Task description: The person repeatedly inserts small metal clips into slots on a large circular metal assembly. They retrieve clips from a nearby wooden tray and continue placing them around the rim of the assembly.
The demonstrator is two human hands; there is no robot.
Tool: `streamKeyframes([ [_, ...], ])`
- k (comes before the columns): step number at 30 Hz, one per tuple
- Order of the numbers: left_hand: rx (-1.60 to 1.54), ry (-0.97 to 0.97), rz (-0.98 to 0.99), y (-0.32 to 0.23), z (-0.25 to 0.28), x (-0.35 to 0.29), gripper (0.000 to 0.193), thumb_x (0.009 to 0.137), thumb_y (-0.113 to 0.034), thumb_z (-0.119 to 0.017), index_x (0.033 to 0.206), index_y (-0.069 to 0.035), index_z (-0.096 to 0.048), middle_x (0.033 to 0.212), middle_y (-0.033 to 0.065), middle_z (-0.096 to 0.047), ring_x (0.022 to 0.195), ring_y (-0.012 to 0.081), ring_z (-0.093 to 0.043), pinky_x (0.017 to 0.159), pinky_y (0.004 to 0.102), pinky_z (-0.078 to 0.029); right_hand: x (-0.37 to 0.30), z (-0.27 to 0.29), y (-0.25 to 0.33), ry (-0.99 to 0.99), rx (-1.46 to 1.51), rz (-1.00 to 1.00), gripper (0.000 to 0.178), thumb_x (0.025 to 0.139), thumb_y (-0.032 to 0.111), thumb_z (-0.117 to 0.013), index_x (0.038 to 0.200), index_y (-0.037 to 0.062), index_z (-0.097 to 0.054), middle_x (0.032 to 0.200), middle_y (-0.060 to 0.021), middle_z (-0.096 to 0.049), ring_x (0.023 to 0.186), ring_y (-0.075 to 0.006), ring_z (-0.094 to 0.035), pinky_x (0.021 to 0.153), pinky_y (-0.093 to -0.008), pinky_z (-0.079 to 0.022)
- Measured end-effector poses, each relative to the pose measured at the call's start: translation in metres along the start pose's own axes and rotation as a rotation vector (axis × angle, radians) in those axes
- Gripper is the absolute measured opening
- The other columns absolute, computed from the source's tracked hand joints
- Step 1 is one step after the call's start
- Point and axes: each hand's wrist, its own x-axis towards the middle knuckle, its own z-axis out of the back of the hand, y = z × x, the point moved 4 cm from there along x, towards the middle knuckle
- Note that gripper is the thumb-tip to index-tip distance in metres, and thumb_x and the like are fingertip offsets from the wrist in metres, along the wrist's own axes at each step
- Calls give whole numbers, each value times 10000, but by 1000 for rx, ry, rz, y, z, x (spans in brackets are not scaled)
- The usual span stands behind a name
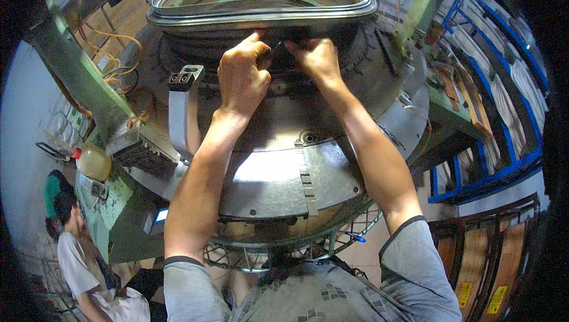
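Note:
Both arms reach forward over a large round metal machine [269, 120]. My left hand [242, 76] is closed, thumb and fingers bent together, just below the front of a raised metal ring [261, 19]. To its right, my right hand [320, 61] is also closed, its thumb and forefinger pointing toward the left hand. A narrow dark gap lies between the fingertips of the two hands, against the dark wall [207, 40] under the ring. Whatever the fingers pinch there is too small and dark to make out.
An upright grey metal bracket [185, 108] stands left of my left forearm. Green posts [89, 79] flank the machine. A yellowish bottle with a red cap [93, 162] sits at the left, above a seated person [98, 274]. Blue racks [504, 168] with white cloth stand at the right.

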Motion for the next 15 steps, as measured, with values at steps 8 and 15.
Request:
streamKeyframes([
  [8, -110, -162, -40, -1, 5, -1, 250, 703, 62, -658, 946, 46, -715, 1024, 256, -707, 937, 407, -700, 834, 429, -550, -1, -13, 4, 328, 1008, -250, 199, 915, 62, -629, 1080, -14, -708, 932, -84, -727, 750, -136, -628, 594, -259, -484],
  [15, -162, -175, 23, -2, 7, -1, 215, 727, 78, -677, 936, 51, -718, 930, 224, -728, 842, 324, -737, 750, 362, -559, -1, -15, 3, 342, 994, -295, 234, 932, 24, -580, 1137, -35, -678, 1027, -117, -722, 778, -130, -613, 571, -233, -458],
])
